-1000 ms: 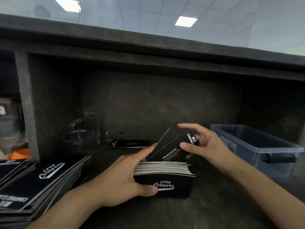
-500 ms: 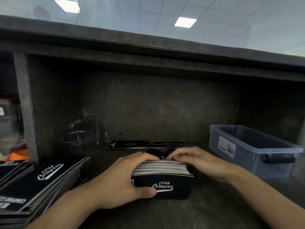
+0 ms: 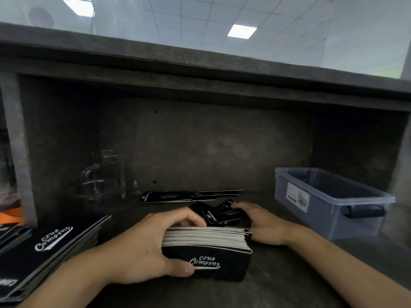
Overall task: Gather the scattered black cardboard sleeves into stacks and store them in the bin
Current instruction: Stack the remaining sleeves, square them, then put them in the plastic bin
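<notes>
Black cardboard sleeves (image 3: 206,238) stand edge-up in a thick stack at six o'clock on the dark shelf, clasped by the left hand (image 3: 142,247). Right hand (image 3: 258,221) closes on loose sleeves (image 3: 222,213) just behind. Gathering is under way; next these likely join the stack, then all goes to the translucent plastic bin (image 3: 329,201) at three o'clock.

I see bare shelf (image 3: 289,285) between the stack (image 3: 206,252) and the bin (image 3: 329,203), open for a hand. The overhang (image 3: 200,85) caps headroom; a glass jug (image 3: 104,174) blocks the back-left corner.
</notes>
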### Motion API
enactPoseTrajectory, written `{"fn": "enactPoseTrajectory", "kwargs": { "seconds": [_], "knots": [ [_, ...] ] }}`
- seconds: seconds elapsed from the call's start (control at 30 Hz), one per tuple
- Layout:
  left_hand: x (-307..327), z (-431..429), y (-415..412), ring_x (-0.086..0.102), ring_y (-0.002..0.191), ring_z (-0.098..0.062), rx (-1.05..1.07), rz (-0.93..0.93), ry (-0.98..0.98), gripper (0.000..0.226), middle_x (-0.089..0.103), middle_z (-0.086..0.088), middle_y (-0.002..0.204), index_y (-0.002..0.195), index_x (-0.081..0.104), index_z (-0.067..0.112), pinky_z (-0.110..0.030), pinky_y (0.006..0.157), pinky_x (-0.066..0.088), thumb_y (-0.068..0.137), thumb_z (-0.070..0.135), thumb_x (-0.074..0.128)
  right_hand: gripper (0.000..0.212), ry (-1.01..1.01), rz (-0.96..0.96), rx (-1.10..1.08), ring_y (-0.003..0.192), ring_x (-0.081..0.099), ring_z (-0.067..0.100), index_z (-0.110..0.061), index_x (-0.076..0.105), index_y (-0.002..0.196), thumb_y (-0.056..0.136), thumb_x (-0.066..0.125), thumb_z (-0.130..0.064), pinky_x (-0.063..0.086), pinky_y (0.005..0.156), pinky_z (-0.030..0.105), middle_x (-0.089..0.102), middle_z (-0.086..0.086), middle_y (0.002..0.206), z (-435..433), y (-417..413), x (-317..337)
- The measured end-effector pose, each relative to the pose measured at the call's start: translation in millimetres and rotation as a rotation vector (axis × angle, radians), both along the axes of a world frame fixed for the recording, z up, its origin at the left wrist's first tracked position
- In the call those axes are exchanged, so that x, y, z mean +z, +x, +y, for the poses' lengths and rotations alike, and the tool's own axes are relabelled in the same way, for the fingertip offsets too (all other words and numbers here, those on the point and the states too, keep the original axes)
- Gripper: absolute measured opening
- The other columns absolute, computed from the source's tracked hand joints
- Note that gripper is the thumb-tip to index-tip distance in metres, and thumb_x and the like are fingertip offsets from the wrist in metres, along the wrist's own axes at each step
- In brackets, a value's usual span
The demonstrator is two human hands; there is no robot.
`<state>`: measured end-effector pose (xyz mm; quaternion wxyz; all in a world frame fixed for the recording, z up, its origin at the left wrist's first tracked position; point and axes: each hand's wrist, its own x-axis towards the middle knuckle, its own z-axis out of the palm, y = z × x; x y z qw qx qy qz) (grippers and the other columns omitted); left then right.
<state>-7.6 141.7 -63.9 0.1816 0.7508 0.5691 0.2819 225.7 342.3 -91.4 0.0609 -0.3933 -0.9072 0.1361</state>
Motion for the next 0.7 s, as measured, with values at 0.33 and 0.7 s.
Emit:
{"fn": "enactPoseTrajectory", "kwargs": {
  "seconds": [0.33,0.7],
  "knots": [
    [5,-3,-1,0.067,0.106,-0.004,-0.040,0.004,-0.042,0.050,0.069,0.017,0.114,0.116,0.060,0.039,-0.032,0.095,0.053,0.077,0.028,0.088,0.094,0.126,-0.040,0.013,0.145,0.034,0.023,-0.035,0.021,0.160,0.084,0.062,-0.071,0.027,0.121,0.041,0.041,-0.005,0.158,6,-22,5],
    [2,-2,-1,0.065,0.106,-0.001,-0.015,0.044,-0.024,0.050,0.069,0.019,0.112,0.116,0.060,0.037,-0.030,0.096,0.052,0.076,0.032,0.088,0.064,-0.119,-0.011,-0.179,0.098,0.069,0.009,-0.022,0.070,0.109,0.065,0.083,-0.067,0.055,0.088,0.026,0.073,-0.008,0.105,8,17,30]
  ]
}}
